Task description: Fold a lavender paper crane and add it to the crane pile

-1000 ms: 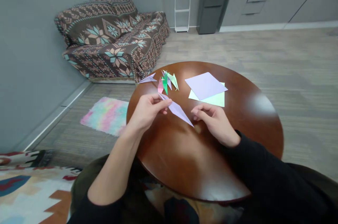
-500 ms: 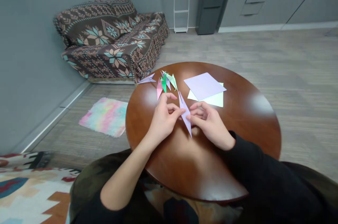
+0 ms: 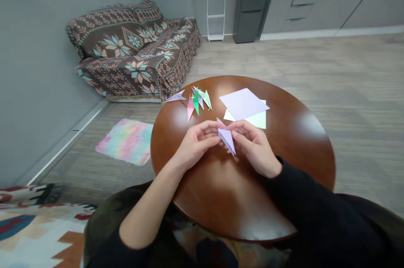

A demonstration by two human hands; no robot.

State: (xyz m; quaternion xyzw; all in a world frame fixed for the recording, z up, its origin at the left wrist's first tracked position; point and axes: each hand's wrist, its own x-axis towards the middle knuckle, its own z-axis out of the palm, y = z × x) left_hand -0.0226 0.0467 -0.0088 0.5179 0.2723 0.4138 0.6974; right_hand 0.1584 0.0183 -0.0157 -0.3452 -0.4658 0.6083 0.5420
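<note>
A piece of folded lilac origami paper [image 3: 226,138] is held above the table between my two hands, one point toward me and a thin tip showing at the far side. My left hand [image 3: 202,139] pinches its left edge with thumb and fingers. From the right, my right hand [image 3: 251,144] grips the other edge, its thumb on the near face. Fingers hide part of the paper's middle. Beyond my left hand lie several folded paper figures, among them a pink one [image 3: 190,108], a green one [image 3: 196,102], a pale green one [image 3: 206,99] and a lilac one [image 3: 175,96].
Flat sheets lie on the round wooden table [image 3: 293,141]: a lilac sheet [image 3: 243,103] over a pale green sheet [image 3: 259,120]. A patterned sofa [image 3: 135,53] stands at the back left, with a pastel mat [image 3: 126,141] on the floor. Grey cabinets [image 3: 322,7] line the back right.
The lilac paper has been turned and now looks shorter, its outline folded over. Both hands have drawn closer together around it, and my left fingers have come down to its far end.
</note>
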